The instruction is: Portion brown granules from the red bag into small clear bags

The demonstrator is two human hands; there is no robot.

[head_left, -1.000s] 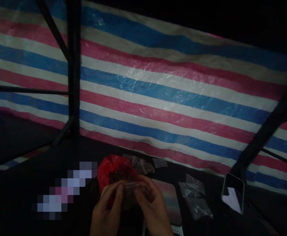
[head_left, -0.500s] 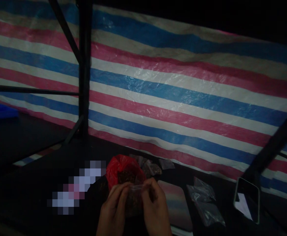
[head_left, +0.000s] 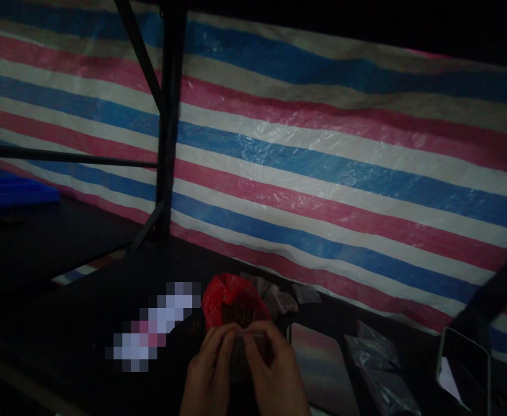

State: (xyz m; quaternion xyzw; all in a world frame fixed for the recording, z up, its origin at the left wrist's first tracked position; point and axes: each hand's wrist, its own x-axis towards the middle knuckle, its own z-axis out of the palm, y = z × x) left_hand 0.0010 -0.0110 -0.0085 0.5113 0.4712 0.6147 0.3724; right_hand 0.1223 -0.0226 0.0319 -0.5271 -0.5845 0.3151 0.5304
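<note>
Between both hands hangs a small clear zip bag point(head_left: 242, 364) with dark contents, its top edge pinched. My left hand point(head_left: 212, 367) grips the bag's edge between thumb and fingers. My right hand point(head_left: 273, 364) pinches the same edge close beside it, the thumb lying on the top strip. Right behind the hands stands an open red plastic bag point(head_left: 218, 292) holding brown loose bits. What exactly the bits are is too dark to tell. Several small filled clear bags point(head_left: 281, 299) lie behind and to the right of the red bag.
To the right lie a flat reflective tablet-like device point(head_left: 320, 364), clear empty-looking bags point(head_left: 374, 352) and a propped phone point(head_left: 463, 370). A blue tray point(head_left: 19, 190) sits at far left. A dark metal post point(head_left: 169, 144) rises before the striped sheet point(head_left: 322, 162).
The view has turned slightly left, so things sit further right. My right hand has moved along the small bag's top edge toward my left hand; the thumbs are closer together.
</note>
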